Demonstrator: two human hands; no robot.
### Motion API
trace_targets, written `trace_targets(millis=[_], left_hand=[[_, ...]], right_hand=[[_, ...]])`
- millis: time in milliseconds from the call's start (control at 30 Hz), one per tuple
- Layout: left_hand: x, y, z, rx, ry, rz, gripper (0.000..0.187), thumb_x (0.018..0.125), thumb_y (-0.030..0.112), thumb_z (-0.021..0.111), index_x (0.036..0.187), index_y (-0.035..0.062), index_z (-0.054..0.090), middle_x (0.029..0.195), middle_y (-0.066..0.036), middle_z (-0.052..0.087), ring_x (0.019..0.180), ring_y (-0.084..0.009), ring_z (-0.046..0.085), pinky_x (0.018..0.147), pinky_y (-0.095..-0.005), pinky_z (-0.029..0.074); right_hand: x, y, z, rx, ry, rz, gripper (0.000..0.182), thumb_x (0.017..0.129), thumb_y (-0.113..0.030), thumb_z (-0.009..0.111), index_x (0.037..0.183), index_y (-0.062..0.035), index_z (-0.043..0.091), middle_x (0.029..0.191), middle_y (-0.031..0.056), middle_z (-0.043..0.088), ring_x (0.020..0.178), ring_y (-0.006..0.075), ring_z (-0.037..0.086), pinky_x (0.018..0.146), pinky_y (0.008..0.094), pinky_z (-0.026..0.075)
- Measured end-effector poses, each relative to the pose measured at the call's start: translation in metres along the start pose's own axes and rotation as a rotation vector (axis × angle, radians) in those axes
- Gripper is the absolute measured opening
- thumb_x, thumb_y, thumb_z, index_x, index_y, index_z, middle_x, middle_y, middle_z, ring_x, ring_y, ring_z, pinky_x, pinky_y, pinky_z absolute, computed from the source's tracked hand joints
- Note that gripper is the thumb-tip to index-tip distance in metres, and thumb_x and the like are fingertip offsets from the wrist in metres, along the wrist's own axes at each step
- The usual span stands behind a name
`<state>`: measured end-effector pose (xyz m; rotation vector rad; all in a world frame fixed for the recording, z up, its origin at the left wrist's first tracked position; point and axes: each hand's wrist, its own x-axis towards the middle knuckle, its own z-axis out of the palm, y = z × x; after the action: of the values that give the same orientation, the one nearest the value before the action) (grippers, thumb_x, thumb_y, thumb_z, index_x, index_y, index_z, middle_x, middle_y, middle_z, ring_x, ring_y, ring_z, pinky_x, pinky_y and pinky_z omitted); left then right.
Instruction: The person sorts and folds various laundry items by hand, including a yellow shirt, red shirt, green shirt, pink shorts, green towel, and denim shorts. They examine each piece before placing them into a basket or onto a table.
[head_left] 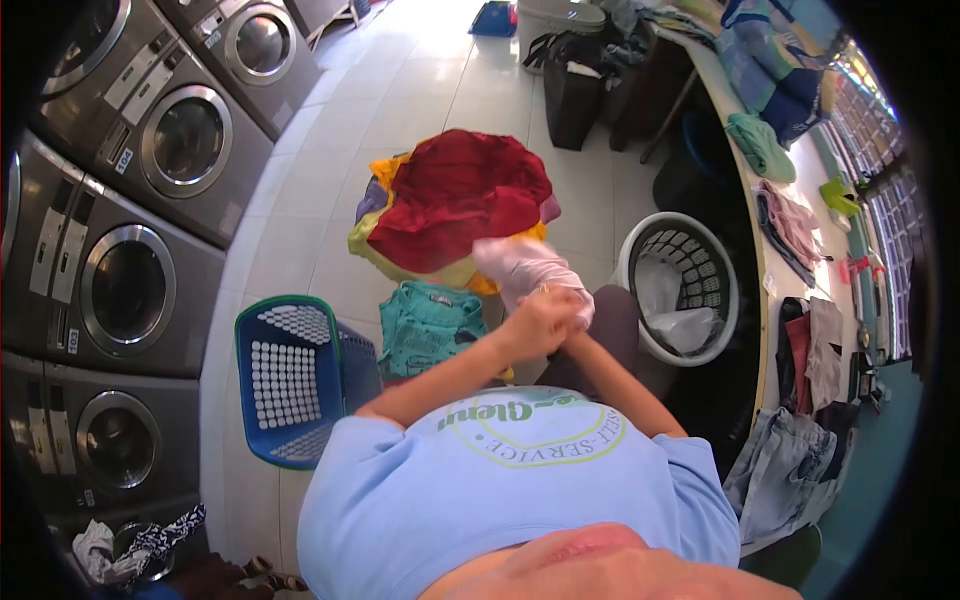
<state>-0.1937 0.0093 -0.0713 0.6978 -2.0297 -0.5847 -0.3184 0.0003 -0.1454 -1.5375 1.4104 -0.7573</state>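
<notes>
A crumpled pale pink cloth garment (pixel 522 268) is bunched up in front of my chest. My left hand (pixel 540 322), with a ring on one finger, is closed on its near end. Just behind and to the right, my right hand (pixel 574 318) also grips the pink cloth, its fingers mostly hidden by the left hand and the fabric. Below the hands, a folded teal garment (pixel 432 325) lies on the floor. Beyond it spreads a heap of cloth with a dark red piece (pixel 455 200) on top and yellow and purple pieces showing underneath.
A blue basket with a green rim (pixel 293 385) stands at left, a white round basket (pixel 728 310) with plastic bags inside at right. Dark front-loading machines (pixel 130 290) line the left wall. Along the right, a long table (pixel 735 175) bears folded clothes. A black bin (pixel 572 95) stands farther off.
</notes>
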Motion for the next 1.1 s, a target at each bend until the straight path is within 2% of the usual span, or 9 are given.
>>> trace_targets(millis=[133,167,267,400,533,600,767,867,1100], left_hand=[[0.001,0.037,-0.038,0.301,0.058,-0.068,0.065,0.072,0.025,0.074,0.129,0.0059,0.048,0.135,-0.02,0.038,0.124,-0.0386,0.037,0.103,-0.0482,0.029],[-0.006,0.036,-0.05,0.268,0.056,-0.136,0.095,0.064,0.03,0.081,0.14,0.0052,0.03,0.142,-0.024,0.027,0.13,-0.0392,0.031,0.105,-0.0472,0.029],[-0.029,0.03,-0.066,-0.014,0.047,-0.316,0.106,0.059,0.028,0.085,0.143,0.0058,0.024,0.144,-0.023,0.026,0.133,-0.0374,0.029,0.106,-0.0469,0.03],[-0.055,0.021,-0.063,-0.055,0.108,-0.381,0.094,0.067,0.013,0.081,0.142,0.0067,0.024,0.134,-0.02,0.042,0.122,-0.0315,0.046,0.099,-0.0403,0.04],[-0.061,0.006,-0.068,-0.152,0.266,-0.189,0.045,0.072,-0.004,0.067,0.114,0.0024,0.053,0.11,-0.017,0.058,0.091,-0.0246,0.063,0.078,-0.0298,0.05],[-0.043,0.029,-0.075,-0.361,0.381,-0.358,0.021,0.083,-0.002,0.058,0.103,0.0006,0.058,0.097,-0.008,0.061,0.082,-0.0124,0.059,0.073,-0.0236,0.047],[-0.026,0.019,-0.069,-0.462,0.302,-0.616,0.014,0.092,0.006,0.05,0.102,0.0003,0.058,0.088,-0.001,0.059,0.08,-0.0048,0.054,0.069,-0.0201,0.045],[-0.017,0.018,-0.064,-0.453,0.204,-0.626,0.012,0.091,0.004,0.052,0.101,-0.0001,0.057,0.087,0.0,0.06,0.079,-0.0043,0.055,0.07,-0.0187,0.045],[0.022,0.051,-0.103,-0.582,0.057,-0.453,0.013,0.088,-0.004,0.051,0.098,0.0016,0.056,0.089,0.003,0.053,0.081,-0.0016,0.048,0.069,-0.0161,0.041]], right_hand=[[0.01,-0.041,0.002,0.794,0.042,0.314,0.065,0.085,-0.043,0.063,0.136,-0.0156,0.035,0.129,0.0083,0.049,0.125,0.0271,0.041,0.102,0.0535,0.034],[0.008,-0.055,-0.01,0.891,0.005,0.332,0.065,0.086,-0.044,0.063,0.137,-0.0154,0.034,0.128,0.0085,0.049,0.125,0.0272,0.042,0.101,0.0524,0.035],[-0.011,-0.112,-0.04,1.117,-0.16,0.281,0.057,0.09,-0.041,0.058,0.136,-0.0147,0.035,0.129,0.0077,0.049,0.12,0.0271,0.048,0.1,0.0428,0.042],[-0.022,-0.143,-0.058,1.418,-0.35,0.147,0.048,0.095,-0.037,0.05,0.133,-0.0104,0.038,0.129,0.011,0.049,0.12,0.0278,0.049,0.101,0.0449,0.041],[-0.016,-0.128,-0.066,1.558,-0.382,0.188,0.051,0.095,-0.042,0.046,0.127,-0.0033,0.044,0.123,0.0141,0.054,0.117,0.0293,0.052,0.102,0.0457,0.04],[-0.009,-0.114,-0.066,1.64,-0.361,0.321,0.05,0.095,-0.042,0.046,0.126,-0.0026,0.045,0.122,0.0138,0.056,0.115,0.0297,0.053,0.102,0.045,0.04],[-0.032,-0.096,-0.01,0.841,0.204,0.228,0.05,0.094,-0.03,0.054,0.134,-0.0054,0.041,0.124,0.0099,0.051,0.111,0.0235,0.055,0.096,0.0404,0.044],[-0.052,-0.102,-0.006,0.447,-0.091,-0.362,0.052,0.092,-0.022,0.058,0.138,-0.0072,0.037,0.121,0.0065,0.052,0.108,0.0204,0.056,0.091,0.0365,0.045],[-0.037,-0.13,-0.047,-0.187,0.136,-0.555,0.028,0.07,0.001,0.063,0.098,-0.0006,0.061,0.088,0.013,0.062,0.083,0.0267,0.061,0.071,0.0323,0.048]])
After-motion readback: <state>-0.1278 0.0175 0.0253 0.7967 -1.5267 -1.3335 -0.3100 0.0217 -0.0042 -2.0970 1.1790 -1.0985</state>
